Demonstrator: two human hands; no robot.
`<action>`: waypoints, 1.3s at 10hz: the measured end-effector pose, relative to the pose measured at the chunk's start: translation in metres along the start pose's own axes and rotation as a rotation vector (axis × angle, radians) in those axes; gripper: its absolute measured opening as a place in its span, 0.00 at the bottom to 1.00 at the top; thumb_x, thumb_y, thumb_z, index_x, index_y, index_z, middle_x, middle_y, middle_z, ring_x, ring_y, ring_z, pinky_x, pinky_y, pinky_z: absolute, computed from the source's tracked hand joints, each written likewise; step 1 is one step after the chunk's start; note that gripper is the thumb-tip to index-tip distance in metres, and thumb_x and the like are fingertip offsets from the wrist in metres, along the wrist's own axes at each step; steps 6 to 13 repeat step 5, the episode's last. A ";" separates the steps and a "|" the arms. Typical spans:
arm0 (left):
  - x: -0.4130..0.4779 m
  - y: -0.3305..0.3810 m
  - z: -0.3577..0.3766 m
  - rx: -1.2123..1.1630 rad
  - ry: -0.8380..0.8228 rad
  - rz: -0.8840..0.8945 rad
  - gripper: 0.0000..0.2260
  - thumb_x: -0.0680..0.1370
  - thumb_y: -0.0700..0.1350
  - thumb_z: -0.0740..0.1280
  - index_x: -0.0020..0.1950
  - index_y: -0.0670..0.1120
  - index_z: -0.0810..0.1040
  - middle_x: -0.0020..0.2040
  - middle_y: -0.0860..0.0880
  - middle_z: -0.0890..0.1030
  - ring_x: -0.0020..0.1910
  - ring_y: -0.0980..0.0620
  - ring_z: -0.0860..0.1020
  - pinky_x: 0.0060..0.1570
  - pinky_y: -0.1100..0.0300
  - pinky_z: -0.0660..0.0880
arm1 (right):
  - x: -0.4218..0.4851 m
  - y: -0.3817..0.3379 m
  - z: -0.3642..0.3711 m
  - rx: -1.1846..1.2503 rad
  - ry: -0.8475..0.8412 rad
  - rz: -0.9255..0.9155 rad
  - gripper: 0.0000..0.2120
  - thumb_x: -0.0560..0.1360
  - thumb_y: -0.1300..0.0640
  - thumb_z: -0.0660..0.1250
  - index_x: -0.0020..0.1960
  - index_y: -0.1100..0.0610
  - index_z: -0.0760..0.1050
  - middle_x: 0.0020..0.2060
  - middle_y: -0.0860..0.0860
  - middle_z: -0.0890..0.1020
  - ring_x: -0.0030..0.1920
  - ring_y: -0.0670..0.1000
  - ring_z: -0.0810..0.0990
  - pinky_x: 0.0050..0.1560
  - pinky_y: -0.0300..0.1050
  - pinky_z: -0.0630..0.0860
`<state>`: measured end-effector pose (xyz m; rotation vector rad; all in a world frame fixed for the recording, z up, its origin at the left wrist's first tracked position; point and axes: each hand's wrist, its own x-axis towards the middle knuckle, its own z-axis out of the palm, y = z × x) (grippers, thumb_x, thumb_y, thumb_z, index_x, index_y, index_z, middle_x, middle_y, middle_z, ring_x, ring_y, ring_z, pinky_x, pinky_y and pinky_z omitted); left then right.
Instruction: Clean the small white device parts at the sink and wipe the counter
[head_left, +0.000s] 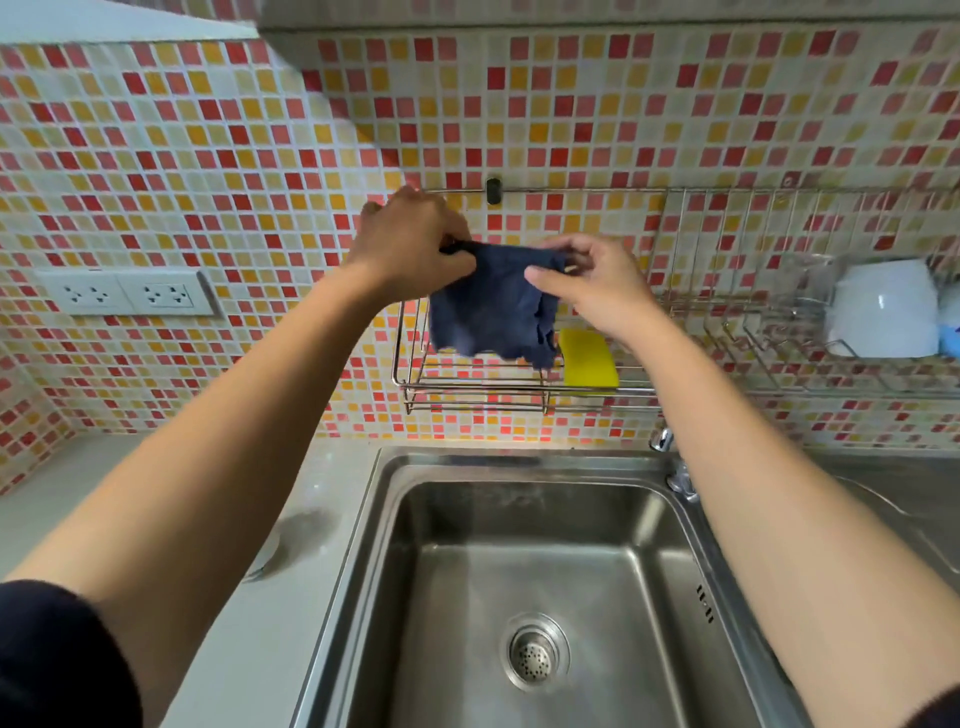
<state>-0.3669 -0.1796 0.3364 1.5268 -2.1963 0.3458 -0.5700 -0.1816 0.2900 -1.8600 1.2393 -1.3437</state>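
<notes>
A dark blue cloth (491, 312) hangs spread in front of the wall rack (415, 384), above the steel sink (519, 545). My left hand (410, 244) pinches its upper left corner. My right hand (592, 283) pinches its upper right edge. The cloth droops between both hands, level with the rack's upper rail (571, 190). The grey counter (291, 582) lies left of the sink with a damp smear on it. No small white device parts show in this view.
A yellow sponge (587, 358) sits in the rack beside the cloth. White cups (883, 312) rest upside down in the wire dish rack at right. The tap (675, 467) stands at the sink's back right corner. Wall sockets (130, 293) are at left.
</notes>
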 end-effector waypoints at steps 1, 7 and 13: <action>0.007 -0.006 0.016 0.061 -0.103 -0.021 0.10 0.73 0.50 0.64 0.49 0.50 0.80 0.49 0.48 0.79 0.58 0.42 0.70 0.55 0.46 0.64 | 0.010 0.016 0.006 -0.090 -0.036 0.004 0.10 0.69 0.57 0.73 0.48 0.49 0.76 0.45 0.45 0.79 0.49 0.46 0.78 0.51 0.40 0.73; 0.022 -0.009 0.110 0.390 -0.163 -0.007 0.18 0.77 0.43 0.64 0.67 0.47 0.69 0.62 0.45 0.77 0.63 0.43 0.71 0.58 0.49 0.66 | 0.031 0.079 0.036 -0.755 -0.166 0.027 0.21 0.72 0.63 0.67 0.64 0.55 0.71 0.60 0.57 0.77 0.58 0.59 0.75 0.57 0.49 0.74; 0.022 -0.009 0.110 0.390 -0.163 -0.007 0.18 0.77 0.43 0.64 0.67 0.47 0.69 0.62 0.45 0.77 0.63 0.43 0.71 0.58 0.49 0.66 | 0.031 0.079 0.036 -0.755 -0.166 0.027 0.21 0.72 0.63 0.67 0.64 0.55 0.71 0.60 0.57 0.77 0.58 0.59 0.75 0.57 0.49 0.74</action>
